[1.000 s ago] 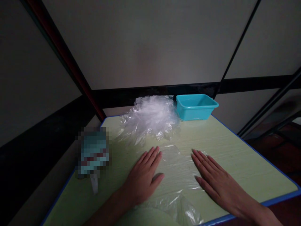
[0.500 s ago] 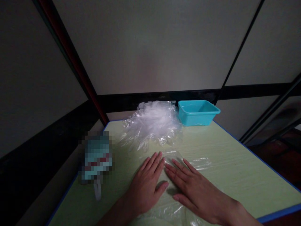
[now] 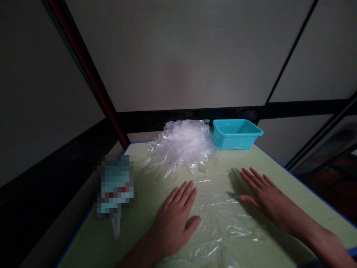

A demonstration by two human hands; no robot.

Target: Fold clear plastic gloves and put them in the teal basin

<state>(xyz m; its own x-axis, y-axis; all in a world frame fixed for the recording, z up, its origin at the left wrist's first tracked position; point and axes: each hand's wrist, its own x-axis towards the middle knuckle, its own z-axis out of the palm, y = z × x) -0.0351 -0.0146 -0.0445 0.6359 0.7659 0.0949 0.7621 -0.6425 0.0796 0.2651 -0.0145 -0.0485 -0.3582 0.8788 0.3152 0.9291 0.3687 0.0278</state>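
A thin, wrinkled piece of clear plastic film point(image 3: 214, 217) lies spread over the tabletop; its exact outline is hard to make out. My left hand point(image 3: 177, 217) rests flat on its left side, fingers stretched forward and the thumb apart. To the right, my right hand point(image 3: 263, 195) is held open just above the table, with its shadow beside it and nothing in its fingers. Beyond both hands sits a heap of crumpled clear plastic point(image 3: 186, 143), with finger-like ends that resemble disposable gloves.
A turquoise plastic basin point(image 3: 235, 136) stands at the back right, beside the heap. On the left is a blurred-out teal item point(image 3: 115, 190) with a pale strip point(image 3: 116, 227) below it. The pale green table point(image 3: 292, 201) has blue edging and meets wall panels point(image 3: 181, 56) behind.
My right hand has moved right, away from my left hand, and lifted off the film. The film now lies more spread out to the right. My left hand has stayed in place.
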